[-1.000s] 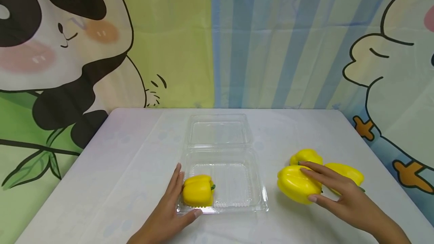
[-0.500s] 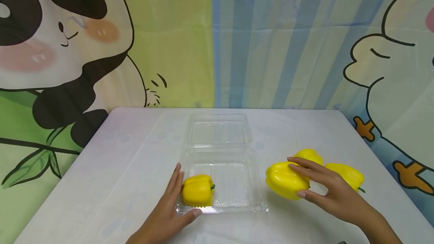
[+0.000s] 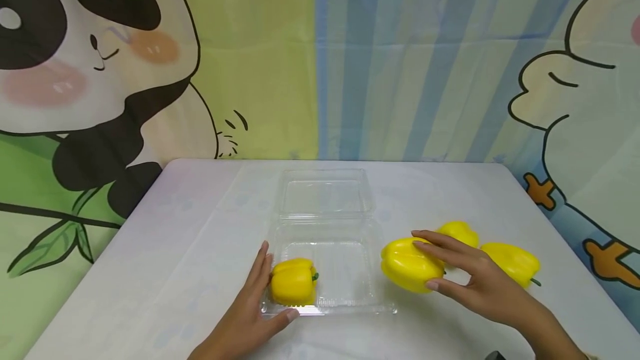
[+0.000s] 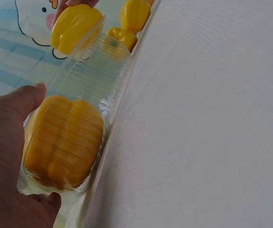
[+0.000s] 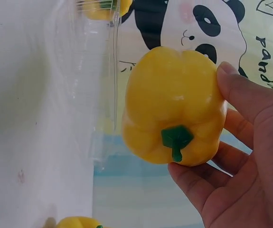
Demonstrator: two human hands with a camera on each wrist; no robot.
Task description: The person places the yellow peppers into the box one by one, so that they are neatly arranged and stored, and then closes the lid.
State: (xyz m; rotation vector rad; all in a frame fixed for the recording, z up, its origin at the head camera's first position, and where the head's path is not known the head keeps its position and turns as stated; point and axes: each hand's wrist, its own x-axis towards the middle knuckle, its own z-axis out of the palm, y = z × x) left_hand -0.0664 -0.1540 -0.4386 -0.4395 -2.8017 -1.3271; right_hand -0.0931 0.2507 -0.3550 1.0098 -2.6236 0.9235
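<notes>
My right hand pinches a yellow bell pepper between thumb and fingers, above the table just right of the clear plastic clamshell container. In the right wrist view the held pepper shows its green stem toward the camera. The container lies unfolded, its lid toward the back. Another yellow pepper sits inside at the container's front left. At that same corner my left hand rests with straight fingers along the left side and the thumb at the front rim. In the left wrist view, container plastic covers the inside pepper.
Two more yellow peppers lie on the white table to the right, one partly behind my right hand, the other with its stem toward me. A dark object shows at the bottom edge. Printed cloth hangs behind the table.
My right hand has carried its pepper leftward, toward the container, uncovering more of the pepper on the far right. The left hand and container have stayed in place.
</notes>
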